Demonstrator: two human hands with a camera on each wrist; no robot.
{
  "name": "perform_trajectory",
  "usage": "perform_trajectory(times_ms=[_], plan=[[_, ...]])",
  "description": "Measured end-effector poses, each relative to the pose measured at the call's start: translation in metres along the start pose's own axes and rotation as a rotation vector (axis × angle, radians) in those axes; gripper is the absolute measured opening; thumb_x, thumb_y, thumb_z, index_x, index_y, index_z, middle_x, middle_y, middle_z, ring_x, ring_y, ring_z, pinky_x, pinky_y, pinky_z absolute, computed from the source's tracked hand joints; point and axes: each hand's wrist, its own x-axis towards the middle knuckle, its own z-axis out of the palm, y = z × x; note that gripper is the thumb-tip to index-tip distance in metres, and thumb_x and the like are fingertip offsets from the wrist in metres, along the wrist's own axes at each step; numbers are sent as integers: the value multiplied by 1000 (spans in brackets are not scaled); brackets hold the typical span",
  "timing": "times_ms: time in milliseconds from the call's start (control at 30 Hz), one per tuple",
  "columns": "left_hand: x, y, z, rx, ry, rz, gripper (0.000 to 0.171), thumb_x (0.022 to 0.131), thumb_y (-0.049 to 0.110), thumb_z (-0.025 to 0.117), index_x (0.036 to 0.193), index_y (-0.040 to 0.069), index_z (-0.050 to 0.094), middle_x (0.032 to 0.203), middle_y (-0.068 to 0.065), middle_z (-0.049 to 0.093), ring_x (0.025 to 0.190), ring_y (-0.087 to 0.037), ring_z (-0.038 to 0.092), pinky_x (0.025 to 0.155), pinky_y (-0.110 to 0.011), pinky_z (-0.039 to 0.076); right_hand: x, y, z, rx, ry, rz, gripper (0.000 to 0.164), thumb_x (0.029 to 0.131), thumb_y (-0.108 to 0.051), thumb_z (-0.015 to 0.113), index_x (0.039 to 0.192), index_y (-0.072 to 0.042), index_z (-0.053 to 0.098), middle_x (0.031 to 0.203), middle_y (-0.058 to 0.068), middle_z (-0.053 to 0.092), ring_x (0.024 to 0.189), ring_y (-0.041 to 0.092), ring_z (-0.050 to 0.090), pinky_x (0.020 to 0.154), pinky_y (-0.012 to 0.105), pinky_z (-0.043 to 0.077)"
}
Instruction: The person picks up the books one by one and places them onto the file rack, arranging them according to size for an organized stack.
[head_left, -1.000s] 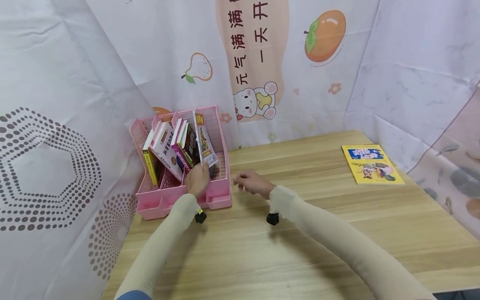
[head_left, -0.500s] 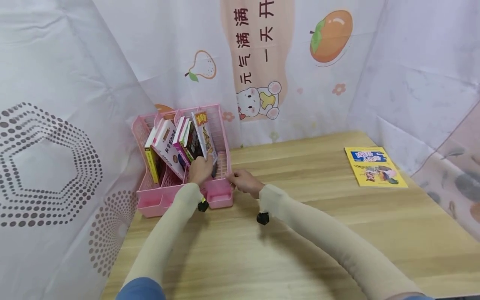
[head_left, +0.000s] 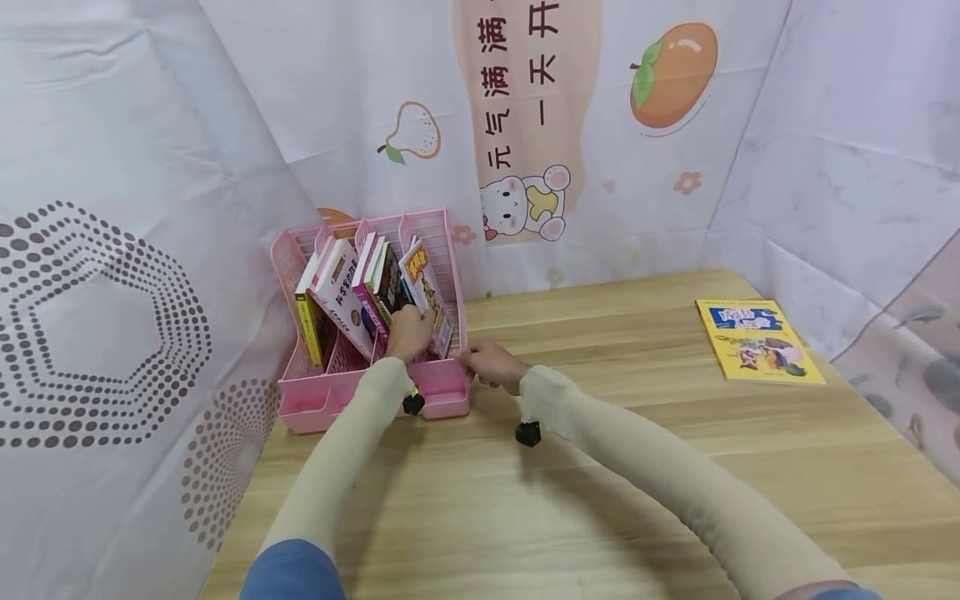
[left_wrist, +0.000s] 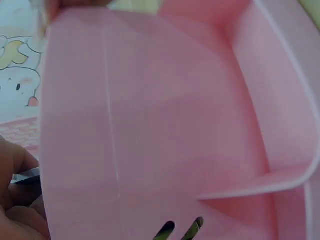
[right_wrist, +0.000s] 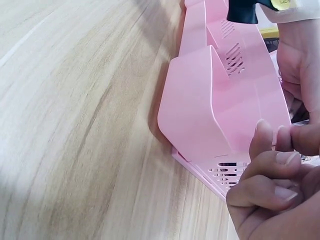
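A pink book rack (head_left: 307, 383) stands on the table, its compartments holding several leaning books. My left hand (head_left: 410, 335) reaches over the rack's front wall, curled at the lower left edge of a thin comic book (head_left: 426, 287) with an orange-yellow title. That book leans in the rightmost compartment. In the left wrist view, a thin edge shows between the curled fingers (left_wrist: 20, 210); the rest is hidden behind the rack wall. At the rack's front right corner my right hand (head_left: 495, 367) pinches the rim between thumb and forefinger, its other fingers curled.
A yellow book (head_left: 759, 340) lies flat at the right of the wooden table (head_left: 600, 333). Left of the comic book stand a dark book (head_left: 390, 279), a white book (head_left: 341, 287) and a yellow-spined book (head_left: 309, 329). Printed cloth (head_left: 337, 100) hangs behind.
The comic book has dropped lower and shifted right within the rack, its cover turning more to view. My right hand has moved left onto the rack's corner. The view has shifted slightly.
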Motion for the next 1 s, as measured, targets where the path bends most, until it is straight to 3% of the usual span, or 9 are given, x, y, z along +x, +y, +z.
perform_trajectory(times_ms=[167, 233, 400, 600, 733, 833, 900, 1000], plan=[[-1, 5, 7, 54, 88, 47, 46, 104, 22, 44, 60, 10, 52, 72, -21, 66, 76, -40, 67, 71, -52, 53, -2, -2, -2, -1, -11, 8, 23, 106, -16, 50, 92, 1, 59, 77, 9, 60, 48, 9, 33, 45, 23, 23], [1, 7, 8, 54, 93, 49, 47, 104, 22, 43, 58, 12, 49, 73, -21, 65, 77, -41, 66, 73, -53, 53, -3, -3, -4, -1, -7, 9, 23, 106, -16, 50, 93, 1, 59, 79, 10, 60, 50, 9, 33, 45, 24, 23], [5, 12, 7, 101, 23, 4, 49, 107, 27, 47, 61, 12, 48, 69, -18, 60, 68, -35, 63, 66, -48, 53, -2, -4, -5, 1, 5, 19, 23, 105, -16, 50, 89, -2, 58, 82, 10, 60, 50, 10, 33, 46, 23, 23], [10, 11, 6, 132, -32, -90, 50, 107, 40, 53, 68, 8, 59, 80, -20, 68, 78, -37, 69, 73, -49, 55, -2, -5, -3, -12, -18, 13, 23, 106, -15, 49, 87, -3, 56, 81, 9, 60, 50, 10, 34, 46, 24, 24], [11, 10, 4, -1, -44, -174, 52, 108, 39, 47, 78, 2, 67, 75, -19, 69, 70, -36, 69, 78, -50, 56, -1, -4, -3, -22, -16, -10, 27, 108, -20, 50, 88, -2, 55, 82, 11, 60, 51, 10, 35, 46, 23, 25], [10, 10, 4, -100, -15, -234, 59, 109, 42, 43, 85, -2, 74, 69, -15, 70, 60, -30, 70, 83, -46, 57, -3, -2, -6, -49, -41, -24, 32, 108, -26, 51, 92, 1, 57, 87, 14, 62, 52, 10, 36, 48, 24, 28], [8, 11, 6, -162, -26, -254, 67, 110, 48, 39, 88, -2, 77, 66, -14, 71, 55, -28, 69, 78, -45, 59, -4, 0, -9, -81, -42, -38, 34, 108, -29, 53, 95, 2, 59, 94, 17, 63, 54, 11, 37, 50, 26, 32], [5, 12, 11, -181, -59, -230, 72, 108, 56, 36, 90, 1, 79, 68, -13, 72, 52, -24, 68, 64, -43, 60, -4, 7, -15, -136, 8, -53, 33, 106, -34, 58, 96, -2, 63, 101, 13, 64, 66, 14, 45, 61, 31, 42]])
